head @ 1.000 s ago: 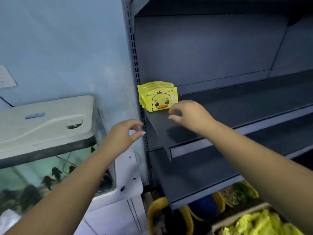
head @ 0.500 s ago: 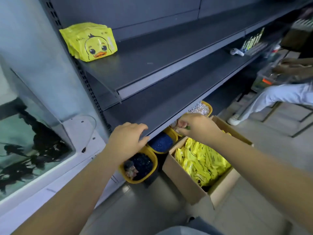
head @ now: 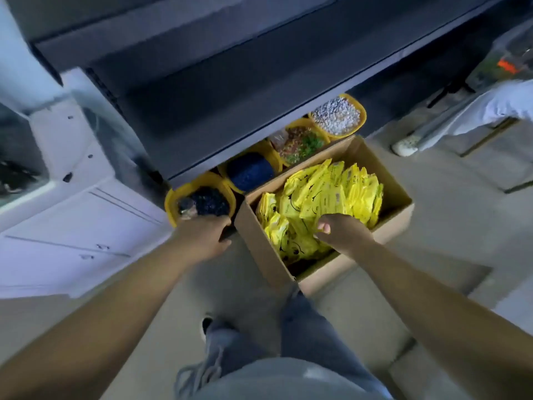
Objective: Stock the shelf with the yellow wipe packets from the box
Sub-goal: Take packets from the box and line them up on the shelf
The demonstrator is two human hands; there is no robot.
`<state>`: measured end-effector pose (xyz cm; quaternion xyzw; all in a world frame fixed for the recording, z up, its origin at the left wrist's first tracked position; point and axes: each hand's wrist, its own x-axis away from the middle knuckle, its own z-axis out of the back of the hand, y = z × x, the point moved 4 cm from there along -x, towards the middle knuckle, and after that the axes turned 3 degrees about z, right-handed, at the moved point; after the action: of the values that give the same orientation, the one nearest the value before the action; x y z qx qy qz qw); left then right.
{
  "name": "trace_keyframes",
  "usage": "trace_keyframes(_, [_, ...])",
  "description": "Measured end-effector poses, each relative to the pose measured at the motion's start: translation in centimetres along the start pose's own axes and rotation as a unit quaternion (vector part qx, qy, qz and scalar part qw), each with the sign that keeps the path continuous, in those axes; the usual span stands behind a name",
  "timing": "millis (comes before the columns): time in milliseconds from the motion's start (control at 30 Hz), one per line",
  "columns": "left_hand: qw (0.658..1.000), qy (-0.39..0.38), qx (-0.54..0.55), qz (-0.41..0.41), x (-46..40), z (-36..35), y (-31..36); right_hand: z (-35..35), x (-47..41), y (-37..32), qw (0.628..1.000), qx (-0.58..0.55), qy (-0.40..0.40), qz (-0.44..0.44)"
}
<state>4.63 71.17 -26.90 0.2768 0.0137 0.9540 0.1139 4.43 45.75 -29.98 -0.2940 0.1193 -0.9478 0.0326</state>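
While the yellow duck-print wipe packets [head: 320, 206] lie heaped in the open brown cardboard box [head: 326, 272] on the floor, the pick-up step is in hand.
The right hand [head: 341, 235] reaches into the heap, fingers curling onto packets, though I cannot tell whether a grip has closed; the left hand [head: 206, 235] hangs loosely curled, holding nothing, beside the box's left corner. Next, I judge, comes closing on a handful and lifting it to the dark grey metal shelf [head: 230, 111] above.
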Motion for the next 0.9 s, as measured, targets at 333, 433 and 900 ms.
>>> trace_keyframes(333, [0.972, -0.117, 0.164, 0.123, -6.7, -9.6, 5.6, -5.5, -9.0, 4.6, 0.993, 0.006, -0.095, 0.067])
trace_keyframes(433, [0.957, -0.12, 0.214, 0.155, -9.0, -12.3, 5.3, -7.1, -12.3, 4.3, 0.991, -0.008, -0.094, 0.094])
trace_keyframes(900, [0.873, -0.079, 0.4, 0.268, -12.9, -18.8, 2.0, -14.4, -22.9, -0.5, 0.917, 0.155, -0.155, 0.333])
